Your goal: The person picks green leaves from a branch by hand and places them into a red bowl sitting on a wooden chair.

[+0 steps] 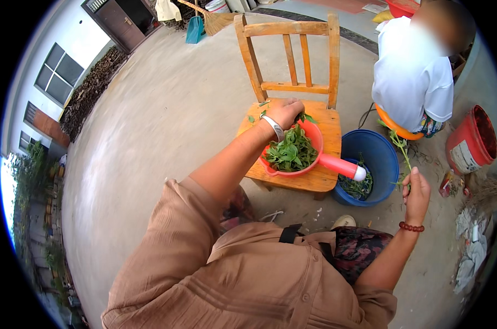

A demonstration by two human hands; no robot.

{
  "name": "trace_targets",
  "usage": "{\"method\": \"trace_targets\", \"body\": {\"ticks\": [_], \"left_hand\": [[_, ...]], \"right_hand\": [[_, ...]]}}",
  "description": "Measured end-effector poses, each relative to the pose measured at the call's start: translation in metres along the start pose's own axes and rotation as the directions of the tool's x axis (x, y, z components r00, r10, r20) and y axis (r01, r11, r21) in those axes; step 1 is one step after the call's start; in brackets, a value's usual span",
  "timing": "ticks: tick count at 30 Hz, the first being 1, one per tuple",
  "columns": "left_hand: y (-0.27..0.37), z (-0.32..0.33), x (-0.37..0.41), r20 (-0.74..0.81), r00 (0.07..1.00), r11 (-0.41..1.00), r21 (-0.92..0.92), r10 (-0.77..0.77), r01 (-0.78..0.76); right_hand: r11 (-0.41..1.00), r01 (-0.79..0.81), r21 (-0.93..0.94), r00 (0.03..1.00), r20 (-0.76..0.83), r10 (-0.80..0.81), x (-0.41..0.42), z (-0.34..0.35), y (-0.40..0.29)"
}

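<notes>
On the seat of a wooden chair point(291, 28) stands a red plastic ladle point(339, 163) with a white-tipped handle, its bowl full of green leaves point(291, 152). My left hand point(284, 112), with a silver bangle at the wrist, is over the far rim of the bowl, its fingers closed on some green leaves point(305, 117). At the right, my right hand point(417, 191) holds a leafy green stem point(402, 152) upright between thumb and fingers. Beside the chair is a blue bucket point(390, 164) with green stems point(357, 185) in its bottom.
Another person in a white shirt point(411, 74) sits on an orange stool point(390, 123) beyond the bucket. A red bucket point(462, 144) leans at the right, near a glass jar point(446, 183) and crumpled plastic point(472, 255). A straw broom point(217, 22) and a teal dustpan point(195, 29) are at the back.
</notes>
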State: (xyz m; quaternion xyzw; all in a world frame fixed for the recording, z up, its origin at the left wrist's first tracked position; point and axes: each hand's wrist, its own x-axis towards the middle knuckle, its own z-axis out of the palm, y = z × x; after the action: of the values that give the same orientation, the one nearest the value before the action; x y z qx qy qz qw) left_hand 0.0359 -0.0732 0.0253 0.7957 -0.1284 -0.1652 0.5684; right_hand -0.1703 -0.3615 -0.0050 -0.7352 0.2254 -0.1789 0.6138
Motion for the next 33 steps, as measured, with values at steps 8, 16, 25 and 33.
{"method": "trace_targets", "body": {"ticks": [8,16,25,33], "left_hand": [[-0.051,0.003,-0.006,0.129,0.892,0.512,0.779,0.433,-0.361],[-0.061,0.033,-0.018,0.243,0.892,0.462,0.785,0.381,-0.411],[-0.048,0.013,-0.029,0.296,0.907,0.597,0.684,0.299,-0.420],[-0.072,-0.082,0.016,-0.366,0.876,0.906,0.392,0.315,-0.162]], "right_hand": [[0.953,-0.017,-0.302,0.999,0.023,0.025,0.003,0.032,-0.005],[0.962,0.028,-0.272,0.980,0.198,0.028,-0.004,0.044,-0.007],[0.961,0.092,-0.260,0.961,0.276,-0.018,-0.002,0.068,-0.012],[0.973,0.200,-0.119,0.964,0.200,-0.174,0.004,0.094,-0.024]]}}
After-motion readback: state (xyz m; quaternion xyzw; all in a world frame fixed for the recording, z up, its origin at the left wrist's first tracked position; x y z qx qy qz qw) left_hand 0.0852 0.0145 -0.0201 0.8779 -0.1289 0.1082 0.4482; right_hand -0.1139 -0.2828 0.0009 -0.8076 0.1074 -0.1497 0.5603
